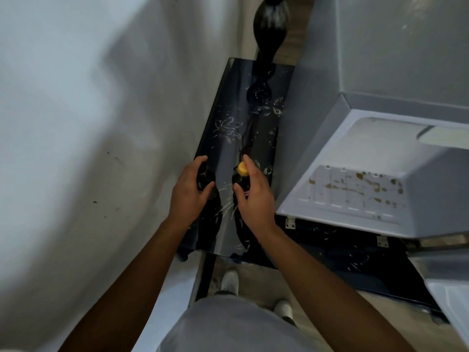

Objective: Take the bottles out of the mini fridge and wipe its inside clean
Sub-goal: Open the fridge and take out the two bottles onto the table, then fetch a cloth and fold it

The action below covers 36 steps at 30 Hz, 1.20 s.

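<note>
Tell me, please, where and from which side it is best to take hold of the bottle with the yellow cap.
Grip the bottle with the yellow cap around its narrow neck and shoulder, just below the cap, coming from above and from its right. It stands upright on the dark glass table, so the top faces the camera. The right hand already grips it there, probably securely; the left hand holds the other bottle.

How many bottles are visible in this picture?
2. One dark bottle is held by the left hand, one yellow-capped bottle by the right hand, both over the glass table. Others may be hidden.
</note>
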Tool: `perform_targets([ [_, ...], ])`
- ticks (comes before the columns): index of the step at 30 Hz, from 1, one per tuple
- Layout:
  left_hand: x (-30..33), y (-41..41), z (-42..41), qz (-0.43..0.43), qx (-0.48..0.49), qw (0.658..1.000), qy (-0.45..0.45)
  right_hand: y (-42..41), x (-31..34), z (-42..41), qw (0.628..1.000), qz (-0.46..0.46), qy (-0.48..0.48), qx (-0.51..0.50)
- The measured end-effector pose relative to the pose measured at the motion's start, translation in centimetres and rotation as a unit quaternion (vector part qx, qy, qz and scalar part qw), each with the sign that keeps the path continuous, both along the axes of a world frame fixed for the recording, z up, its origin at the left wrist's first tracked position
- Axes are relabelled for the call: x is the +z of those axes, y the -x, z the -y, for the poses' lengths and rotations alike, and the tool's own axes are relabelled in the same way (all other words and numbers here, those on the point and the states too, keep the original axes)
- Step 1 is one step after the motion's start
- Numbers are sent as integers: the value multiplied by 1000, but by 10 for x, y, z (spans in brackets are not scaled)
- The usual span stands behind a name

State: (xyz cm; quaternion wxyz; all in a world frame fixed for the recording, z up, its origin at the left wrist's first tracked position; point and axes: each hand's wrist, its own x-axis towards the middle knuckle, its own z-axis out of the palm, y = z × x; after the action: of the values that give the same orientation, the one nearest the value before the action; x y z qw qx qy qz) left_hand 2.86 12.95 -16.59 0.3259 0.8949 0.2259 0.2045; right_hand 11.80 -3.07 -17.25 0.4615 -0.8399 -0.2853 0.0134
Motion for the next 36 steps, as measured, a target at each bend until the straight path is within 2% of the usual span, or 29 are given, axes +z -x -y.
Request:
perform_targets([
  [6, 2, 1, -7, -7, -22, 1000, -6, 6, 1, 1, 1000, 1, 15, -2],
  [10, 8, 2, -12, -15, -33, 999, 22, 10, 7, 6, 1000, -19, 12, -1],
  [15, 31, 23, 7, 48, 12, 998, -25, 30, 20, 33, 998, -10, 62, -10],
  [18, 28, 47, 34, 95, 11, 995, -18, 53, 18, 68, 993, 20, 107, -34],
  [21, 4, 71, 72, 65, -60, 995, 39, 83, -16, 117, 981, 24, 180, -73],
  [24, -38, 92, 120, -38, -138, 990, 11, 116, -67, 176, 950, -26, 295, -95],
  [26, -66, 104, 151, -135, -205, 969, -43, 142, -95, 217, 918, -83, 377, -89],
  [28, -92, 115, 176, -226, -267, 933, -84, 172, -115, 254, 896, -139, 415, -81],
  [33, -122, 121, 230, -378, -353, 845, -139, 232, -129, 318, 846, -296, 437, -71],
  [36, -126, 125, 267, -413, -413, 791, -182, 260, -133, 347, 818, -379, 426, -73],
])
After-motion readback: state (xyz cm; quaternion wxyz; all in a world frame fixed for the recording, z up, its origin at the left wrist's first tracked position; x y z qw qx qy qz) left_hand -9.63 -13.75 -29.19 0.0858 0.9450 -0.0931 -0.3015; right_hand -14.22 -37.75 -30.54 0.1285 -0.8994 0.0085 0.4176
